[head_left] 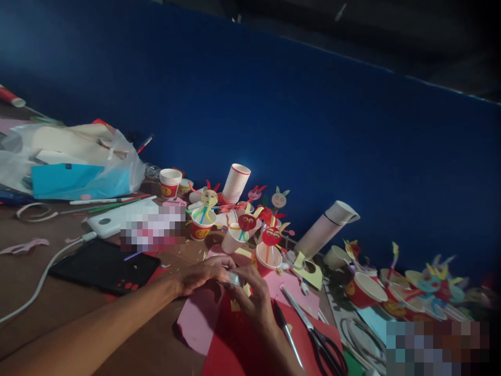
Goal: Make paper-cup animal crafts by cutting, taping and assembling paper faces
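Over the pink and red paper, my left hand [205,275] and my right hand [252,292] meet with fingers closed around a small shiny pale thing [234,278]. It may be a roll of tape, but the fingers hide most of it. A bit of yellow paper [235,305] shows below the right fingers. Under the hands lie a pink sheet [199,318] and a red sheet [230,344]. To the right of my right hand are a pen [287,334] and black-handled scissors [313,331]. Just beyond stands a paper cup [269,258] with a red paper face [272,236].
Several decorated cups crowd the back and right, near a white flask [326,230] and a cup stack [237,184]. At left are a dark tablet [105,266], a white power bank [113,220], a cable [43,284] and a plastic bag [133,167]. A blue partition [274,115] stands behind.
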The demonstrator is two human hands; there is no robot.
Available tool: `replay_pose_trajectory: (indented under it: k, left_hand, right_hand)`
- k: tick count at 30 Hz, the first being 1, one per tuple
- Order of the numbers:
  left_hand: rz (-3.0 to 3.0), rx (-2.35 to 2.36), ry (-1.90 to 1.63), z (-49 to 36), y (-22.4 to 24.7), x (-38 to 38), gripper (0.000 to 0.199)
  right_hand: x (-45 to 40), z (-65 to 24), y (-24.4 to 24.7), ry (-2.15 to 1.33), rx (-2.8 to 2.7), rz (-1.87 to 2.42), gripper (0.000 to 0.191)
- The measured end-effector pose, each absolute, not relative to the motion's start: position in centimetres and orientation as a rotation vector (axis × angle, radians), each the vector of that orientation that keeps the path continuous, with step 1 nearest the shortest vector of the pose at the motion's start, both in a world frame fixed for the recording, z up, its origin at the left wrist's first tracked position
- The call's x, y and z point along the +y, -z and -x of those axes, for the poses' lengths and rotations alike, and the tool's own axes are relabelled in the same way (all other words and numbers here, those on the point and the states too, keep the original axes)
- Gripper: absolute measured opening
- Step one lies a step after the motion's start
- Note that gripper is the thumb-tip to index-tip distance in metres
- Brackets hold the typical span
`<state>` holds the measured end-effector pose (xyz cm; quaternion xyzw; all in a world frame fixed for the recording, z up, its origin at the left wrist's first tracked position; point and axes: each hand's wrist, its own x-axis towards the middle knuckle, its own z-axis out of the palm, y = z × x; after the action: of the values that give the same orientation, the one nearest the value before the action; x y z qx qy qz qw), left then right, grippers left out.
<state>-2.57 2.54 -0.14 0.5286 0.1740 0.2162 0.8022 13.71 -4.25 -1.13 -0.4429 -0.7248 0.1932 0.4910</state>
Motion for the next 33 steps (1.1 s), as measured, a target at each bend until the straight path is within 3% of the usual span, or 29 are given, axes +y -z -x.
replay_pose_trajectory:
  k: [14, 23, 33]
  left_hand:
    - [-1.122, 0.39, -0.449, 2.7, 0.1, 2.5, 0.029]
    - [-1.222, 0.52, -0.452, 2.4, 0.5, 2.8, 0.021]
    - [-1.104, 0.343, -0.478, 2.8, -0.1, 2.7, 0.026]
  right_hand:
    - [-4.3, -14.3, 0.8, -0.505, -1.822, 1.063, 0.015]
    - [-3.9, -14.6, 1.2, -0.274, -1.97, 1.052, 0.019]
    - [-4.2, -14.0, 0.9, -0.375, -1.818, 1.092, 0.023]
